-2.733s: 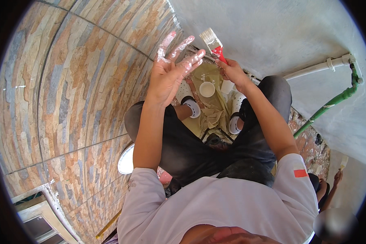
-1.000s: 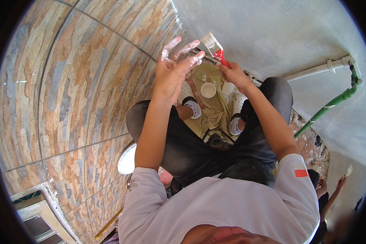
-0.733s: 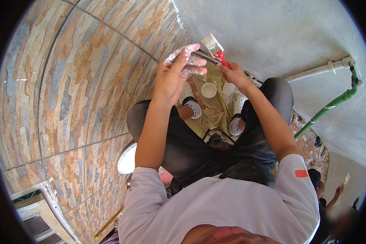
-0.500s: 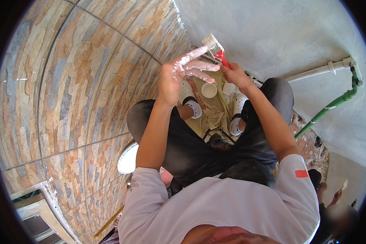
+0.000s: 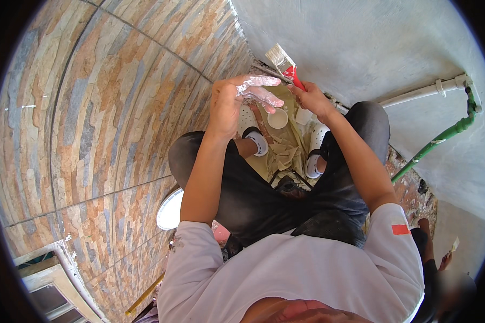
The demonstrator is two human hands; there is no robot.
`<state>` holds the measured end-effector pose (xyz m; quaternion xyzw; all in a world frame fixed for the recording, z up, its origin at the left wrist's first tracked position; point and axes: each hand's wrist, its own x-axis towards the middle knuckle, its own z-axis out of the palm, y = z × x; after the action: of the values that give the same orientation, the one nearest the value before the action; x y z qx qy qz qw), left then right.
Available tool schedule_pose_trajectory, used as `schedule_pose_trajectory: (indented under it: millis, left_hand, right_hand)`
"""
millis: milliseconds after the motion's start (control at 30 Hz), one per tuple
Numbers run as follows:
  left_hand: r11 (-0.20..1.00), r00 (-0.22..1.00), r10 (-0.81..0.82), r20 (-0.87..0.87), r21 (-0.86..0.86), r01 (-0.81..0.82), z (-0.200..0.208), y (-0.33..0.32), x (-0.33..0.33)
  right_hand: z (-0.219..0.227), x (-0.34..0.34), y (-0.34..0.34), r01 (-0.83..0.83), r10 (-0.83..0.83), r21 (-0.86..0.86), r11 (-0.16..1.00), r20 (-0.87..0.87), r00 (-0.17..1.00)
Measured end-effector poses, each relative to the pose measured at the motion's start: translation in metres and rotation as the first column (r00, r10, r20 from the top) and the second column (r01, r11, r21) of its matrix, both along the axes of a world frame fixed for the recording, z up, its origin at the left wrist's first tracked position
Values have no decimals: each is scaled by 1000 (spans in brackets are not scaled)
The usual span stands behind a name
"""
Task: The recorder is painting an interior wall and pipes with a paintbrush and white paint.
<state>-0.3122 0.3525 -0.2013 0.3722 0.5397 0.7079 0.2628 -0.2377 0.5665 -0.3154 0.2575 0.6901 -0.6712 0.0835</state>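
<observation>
My right hand [image 5: 313,101] is closed around the red handle of a paintbrush [image 5: 292,74], whose pale bristles point up and left towards the corner of the walls. To its left, my left hand [image 5: 233,99] is raised with bent fingers slightly apart and nothing in it. White paint or paste is smeared over those fingers. A small gap separates its fingertips from the brush. Below the hands, a round white bowl [image 5: 277,119] sits on the floor between my feet.
Stone-patterned tiles [image 5: 91,107] cover the left wall; a grey plastered wall [image 5: 361,43] is ahead and right. A white pipe [image 5: 420,94] joins a green pipe [image 5: 442,134]. Crumpled sheeting [image 5: 283,156] lies between my white clogs. At lower right, another person's hand [image 5: 445,262] holds a brush.
My left hand's fingers have curled and drawn back left, away from the brush they were touching or overlapping. The right hand and brush have barely moved.
</observation>
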Motion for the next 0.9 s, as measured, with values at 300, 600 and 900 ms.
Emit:
schedule_pose_trajectory:
  millis: [300,600,900]
  left_hand:
    - [997,997,75,-4,-9,-76,16,7,10]
    - [987,981,155,120,18,-158,12,2,11]
    - [978,975,202,92,26,-205,16,8,10]
  right_hand:
    - [3,0,-3,25,-24,36,999,-16,1000]
    - [0,0,-2,11,-10,75,997,-15,1000]
    - [-5,-1,-1,-2,5,108,994,-24,1000]
